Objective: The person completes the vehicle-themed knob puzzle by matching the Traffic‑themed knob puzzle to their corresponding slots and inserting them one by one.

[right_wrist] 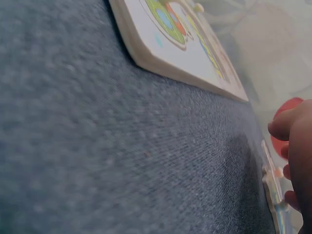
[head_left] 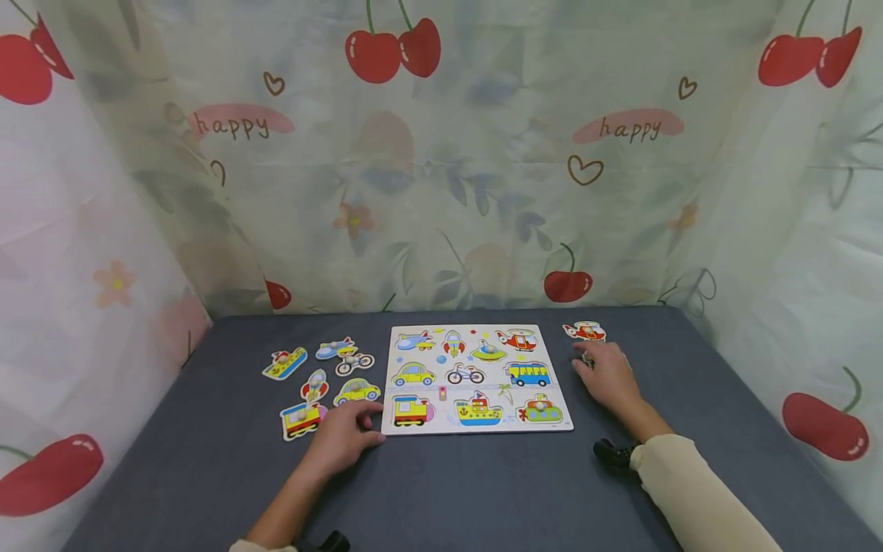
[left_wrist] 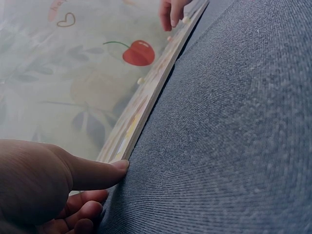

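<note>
A flat wooden puzzle board (head_left: pixel 443 393) with printed vehicles lies on the dark cloth. My left hand (head_left: pixel 341 437) rests at its lower left corner, the thumb (left_wrist: pixel 100 173) straight against the board's edge in the left wrist view. To the right of the board, my right hand (head_left: pixel 607 374) is over a small knobbed piece (right_wrist: pixel 273 190), mostly hidden in the head view. In the right wrist view that piece lies on the cloth, with the thumb apart from its knob. Just beyond the hand lies a red helicopter piece (head_left: pixel 585 331).
Left of the board lie several loose pieces: a ship (head_left: pixel 284 363), an airplane (head_left: pixel 334 349), a bicycle (head_left: pixel 355 363), a rocket (head_left: pixel 314 386), a yellow car (head_left: pixel 356 391) and a train (head_left: pixel 301 421). A knobbed submarine piece (head_left: pixel 541 410) sits on the board. Patterned curtains (head_left: pixel 441 192) surround the table.
</note>
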`<state>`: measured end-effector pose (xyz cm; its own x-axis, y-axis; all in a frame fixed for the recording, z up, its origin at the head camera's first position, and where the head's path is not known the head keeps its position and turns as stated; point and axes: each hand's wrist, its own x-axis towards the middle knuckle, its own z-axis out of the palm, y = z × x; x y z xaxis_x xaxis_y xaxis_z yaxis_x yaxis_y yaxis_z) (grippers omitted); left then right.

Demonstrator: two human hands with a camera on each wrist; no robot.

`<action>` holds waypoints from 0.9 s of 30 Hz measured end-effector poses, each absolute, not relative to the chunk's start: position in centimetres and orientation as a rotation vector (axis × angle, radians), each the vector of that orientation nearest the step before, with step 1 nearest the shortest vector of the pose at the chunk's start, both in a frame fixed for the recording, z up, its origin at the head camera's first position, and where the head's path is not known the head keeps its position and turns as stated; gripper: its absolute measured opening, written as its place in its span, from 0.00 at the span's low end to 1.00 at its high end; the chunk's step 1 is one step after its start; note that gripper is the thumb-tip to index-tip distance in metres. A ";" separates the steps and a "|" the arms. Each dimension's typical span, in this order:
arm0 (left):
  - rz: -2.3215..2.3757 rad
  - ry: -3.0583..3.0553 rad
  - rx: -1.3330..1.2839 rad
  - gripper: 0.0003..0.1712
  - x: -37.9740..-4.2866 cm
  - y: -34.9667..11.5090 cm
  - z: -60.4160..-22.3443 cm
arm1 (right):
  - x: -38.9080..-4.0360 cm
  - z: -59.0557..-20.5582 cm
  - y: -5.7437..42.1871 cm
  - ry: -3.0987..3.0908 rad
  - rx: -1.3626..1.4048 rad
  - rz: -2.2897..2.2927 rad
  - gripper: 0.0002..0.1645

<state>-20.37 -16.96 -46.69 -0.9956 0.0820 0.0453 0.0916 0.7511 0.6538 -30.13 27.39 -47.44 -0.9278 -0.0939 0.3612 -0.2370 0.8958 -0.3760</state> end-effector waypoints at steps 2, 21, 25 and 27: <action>-1.098 -2.931 -0.140 0.26 -20.4 -17.0 -46.7 | -30.3 -47.5 27.5 -2.714 0.225 0.592 0.22; -1.078 -2.909 -0.174 0.25 -20.4 -16.9 -46.8 | -32.3 -47.8 28.1 -2.873 -0.053 0.517 0.38; -1.087 -2.892 -0.192 0.24 -20.4 -16.9 -46.9 | -32.9 -47.9 28.3 -2.912 -0.110 0.523 0.40; -1.094 -2.895 -0.187 0.24 -20.5 -16.9 -46.9 | -33.2 -48.0 28.5 -2.929 -0.137 0.530 0.41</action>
